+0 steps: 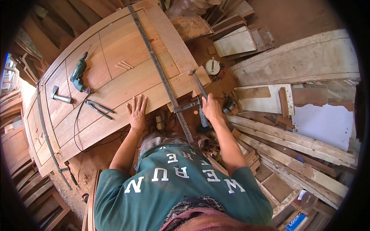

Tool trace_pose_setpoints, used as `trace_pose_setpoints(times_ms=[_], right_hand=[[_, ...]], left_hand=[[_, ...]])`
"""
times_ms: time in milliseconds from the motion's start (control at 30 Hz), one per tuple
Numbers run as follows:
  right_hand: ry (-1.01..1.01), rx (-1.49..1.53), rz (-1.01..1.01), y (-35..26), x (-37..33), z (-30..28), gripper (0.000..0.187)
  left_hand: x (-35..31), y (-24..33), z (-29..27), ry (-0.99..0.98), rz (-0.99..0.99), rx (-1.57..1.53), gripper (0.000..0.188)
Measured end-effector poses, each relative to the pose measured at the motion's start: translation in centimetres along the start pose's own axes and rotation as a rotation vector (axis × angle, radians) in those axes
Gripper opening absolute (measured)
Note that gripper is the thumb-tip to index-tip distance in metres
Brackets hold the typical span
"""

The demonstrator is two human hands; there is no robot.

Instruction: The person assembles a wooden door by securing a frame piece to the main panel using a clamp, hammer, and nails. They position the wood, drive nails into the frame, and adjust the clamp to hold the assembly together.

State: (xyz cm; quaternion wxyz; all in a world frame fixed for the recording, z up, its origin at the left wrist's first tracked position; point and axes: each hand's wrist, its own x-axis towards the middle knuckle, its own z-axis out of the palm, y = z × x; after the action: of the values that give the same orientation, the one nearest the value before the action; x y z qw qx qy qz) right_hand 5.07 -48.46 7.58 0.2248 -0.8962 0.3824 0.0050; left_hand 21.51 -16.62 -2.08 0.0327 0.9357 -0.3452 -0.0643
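Note:
My left hand [137, 112] lies flat on the near edge of a wooden panelled door [127, 90], fingers spread, holding nothing. My right hand [211, 109] is closed round a dark, hammer-like tool [199, 84], its blunt end pointing away over the door's right corner. Just left of that hand, a long steel bar clamp [156, 63] spans the door; its sliding jaw [187, 106] and bluish handle [203, 118] sit near the edge. Several thin wooden sticks [124, 65] rest on the door beyond my left hand.
On the door lie a green drill [79, 73], pincers [99, 108] and a short-handled hammer [61, 96]. Another bar clamp [48, 131] crosses its left end. A round white container [212, 67] stands right of the door. Stacked boards [293, 138] fill the right side.

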Motion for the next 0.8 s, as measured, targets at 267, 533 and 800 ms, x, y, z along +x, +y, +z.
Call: trace_pose_setpoints(times_ms=[267, 533, 800], right_hand=[[0.414, 0.512, -0.435, -5.1, -2.2, -2.5, 0.026], [0.021, 0.174, -0.286, -5.0, -0.1, -3.2, 0.029], [-0.169, -0.034, -0.193, 0.7, 4.0, -1.0, 0.035]], left_hand=[[-0.3, -0.8, 0.6, 0.008, -0.006, -0.014, 0.084], [-1.8, -0.2, 1.3, -0.015, -0.022, -0.016, 0.083], [-0.4, -0.7, 1.7, 0.079, -0.011, -0.021, 0.084]])
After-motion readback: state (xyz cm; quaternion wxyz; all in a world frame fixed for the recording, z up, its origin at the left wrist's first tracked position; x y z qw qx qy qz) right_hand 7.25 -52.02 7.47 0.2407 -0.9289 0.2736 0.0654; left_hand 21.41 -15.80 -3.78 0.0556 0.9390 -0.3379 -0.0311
